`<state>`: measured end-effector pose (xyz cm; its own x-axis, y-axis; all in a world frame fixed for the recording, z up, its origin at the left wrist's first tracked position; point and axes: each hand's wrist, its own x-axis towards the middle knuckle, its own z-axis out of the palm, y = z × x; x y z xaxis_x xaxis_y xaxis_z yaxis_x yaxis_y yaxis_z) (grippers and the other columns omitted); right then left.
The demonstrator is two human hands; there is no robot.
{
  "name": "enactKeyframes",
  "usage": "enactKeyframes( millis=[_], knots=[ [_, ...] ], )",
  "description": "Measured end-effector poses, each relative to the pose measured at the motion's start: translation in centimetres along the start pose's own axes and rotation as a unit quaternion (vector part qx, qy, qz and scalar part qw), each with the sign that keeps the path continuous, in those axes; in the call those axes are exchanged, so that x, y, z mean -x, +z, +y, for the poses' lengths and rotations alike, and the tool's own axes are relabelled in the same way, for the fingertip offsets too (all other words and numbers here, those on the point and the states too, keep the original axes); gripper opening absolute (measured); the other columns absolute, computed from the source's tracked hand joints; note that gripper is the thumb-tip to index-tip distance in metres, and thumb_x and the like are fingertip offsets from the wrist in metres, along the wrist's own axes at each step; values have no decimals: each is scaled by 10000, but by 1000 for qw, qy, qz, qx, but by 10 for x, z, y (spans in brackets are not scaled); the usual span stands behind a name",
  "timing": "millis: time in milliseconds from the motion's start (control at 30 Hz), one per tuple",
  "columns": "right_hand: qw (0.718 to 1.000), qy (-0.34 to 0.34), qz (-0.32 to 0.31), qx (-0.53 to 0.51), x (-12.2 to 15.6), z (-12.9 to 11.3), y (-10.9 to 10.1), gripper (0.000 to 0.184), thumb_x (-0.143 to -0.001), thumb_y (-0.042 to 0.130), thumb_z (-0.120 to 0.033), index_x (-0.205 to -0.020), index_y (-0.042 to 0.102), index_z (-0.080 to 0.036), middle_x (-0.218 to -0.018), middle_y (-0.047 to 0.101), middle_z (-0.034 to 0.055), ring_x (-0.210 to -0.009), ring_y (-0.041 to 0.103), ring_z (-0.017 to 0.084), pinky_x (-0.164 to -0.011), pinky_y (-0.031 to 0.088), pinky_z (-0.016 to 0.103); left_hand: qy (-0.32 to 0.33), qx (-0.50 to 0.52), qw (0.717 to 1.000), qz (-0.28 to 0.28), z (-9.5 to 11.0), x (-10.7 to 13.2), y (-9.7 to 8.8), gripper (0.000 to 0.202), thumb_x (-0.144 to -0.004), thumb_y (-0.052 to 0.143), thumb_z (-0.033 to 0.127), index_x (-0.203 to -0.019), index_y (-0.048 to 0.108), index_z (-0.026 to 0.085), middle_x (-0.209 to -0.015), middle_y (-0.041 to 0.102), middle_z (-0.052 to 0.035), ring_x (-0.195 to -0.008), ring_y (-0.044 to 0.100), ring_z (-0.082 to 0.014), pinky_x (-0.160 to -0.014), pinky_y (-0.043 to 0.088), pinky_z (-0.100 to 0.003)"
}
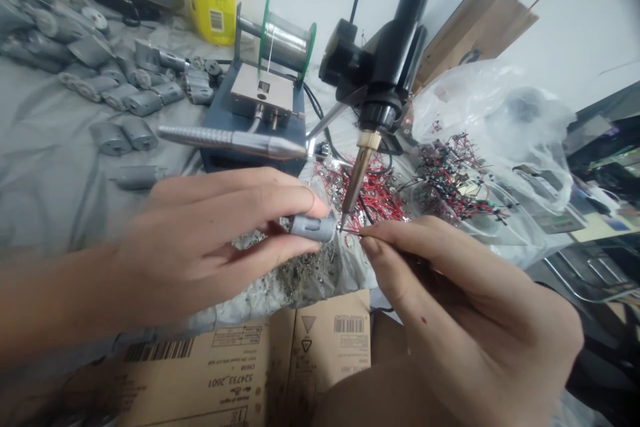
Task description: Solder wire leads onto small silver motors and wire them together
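The left hand [200,247] pinches a small gray motor [313,227], and the right hand [465,300] pinches a thin wire [373,232] just beside its end, near the soldering iron [361,173]. A slip could bring skin against the tip, if hot, or knock the wire out of place.

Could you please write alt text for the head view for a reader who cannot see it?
A person's left hand holds a grey motor while the right hand pinches a thin wire at its end, beneath a mounted soldering iron.
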<state>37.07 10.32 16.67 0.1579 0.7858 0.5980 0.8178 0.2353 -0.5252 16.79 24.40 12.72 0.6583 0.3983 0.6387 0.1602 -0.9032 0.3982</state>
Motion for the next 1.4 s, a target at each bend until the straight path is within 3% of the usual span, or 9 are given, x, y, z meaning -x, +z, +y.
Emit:
enactKeyframes(
  millis=[400, 567, 1200, 1400],
  knots=[
    [1000, 4, -5, -8, 0, -1, 0, 188, -942, 771, -79, -995, 805, -256, -832, 803, 7, -635, 691, 156, -492, 484, 297, 8, -13, 999, -35, -2, -4, -4, 241, -1068, 643, 231, -1279, 745, 287, -1255, 837, 58, -1045, 831, -152, -1078, 655, -216],
    [1000, 3, -8, -10, 0, 0, -1, 197, -934, 785, -72, -1010, 807, -253, -833, 799, -2, -641, 680, 137, -504, 480, 279, 13, 5, 1000, -19, -2, -4, -6, 225, -1075, 619, 289, -1251, 760, 286, -1241, 844, 56, -1041, 838, -177, -1058, 672, -236],
    [1000, 1, -8, -18, 0, 0, -2, 214, -928, 789, -86, -1027, 812, -275, -848, 812, 6, -646, 713, 169, -491, 529, 293, 8, -8, 1000, -24, -2, 0, -4, 192, -1103, 616, 311, -1262, 725, 310, -1254, 832, 101, -1101, 813, -133, -1115, 610, -184],
    [1000, 2, -2, -17, 0, -1, 0, 227, -931, 795, -69, -1023, 810, -276, -818, 796, -1, -637, 701, 157, -486, 505, 281, 1, -22, 999, -37, -1, 0, -6, 227, -1088, 641, 215, -1277, 728, 307, -1267, 831, 78, -1153, 794, -106, -1132, 584, -161]
  ],
)
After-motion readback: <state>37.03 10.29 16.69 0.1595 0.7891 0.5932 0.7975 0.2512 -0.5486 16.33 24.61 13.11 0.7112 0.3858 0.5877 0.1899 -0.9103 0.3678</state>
